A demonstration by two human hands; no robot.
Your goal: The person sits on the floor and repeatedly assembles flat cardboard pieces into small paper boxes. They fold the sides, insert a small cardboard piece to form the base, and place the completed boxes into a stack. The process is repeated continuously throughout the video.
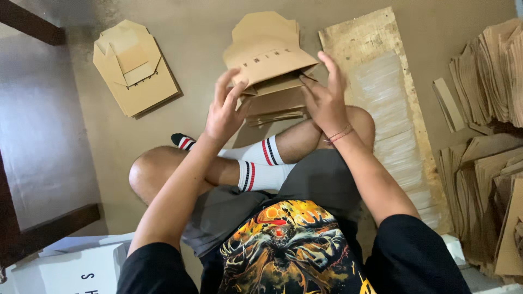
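Head view is looking down at a person sitting cross-legged on a tan floor (196, 32). At the far left, dark wooden bars (32, 24) are crossing a grey patch of floor, and white boxes (81, 267) are lying by the left elbow. Next, a stack of folded cartons (133, 68) is resting flat, well apart from the hands. The left hand (224, 109) is gripping the lower left edge of a brown carton (267, 54), fingers curled around it with the thumb on the near side. That carton is being held up over a low pile of flats (275, 109) lying just beyond the knees. The right hand (322, 92) is pressing on the carton's right side with fingers spread and raised; whether the thumb is closing on a flap is hard to tell. Farther right, a worn board (381, 81) is lying on the floor, and heaps of cardboard (490, 136) are filling the right edge.
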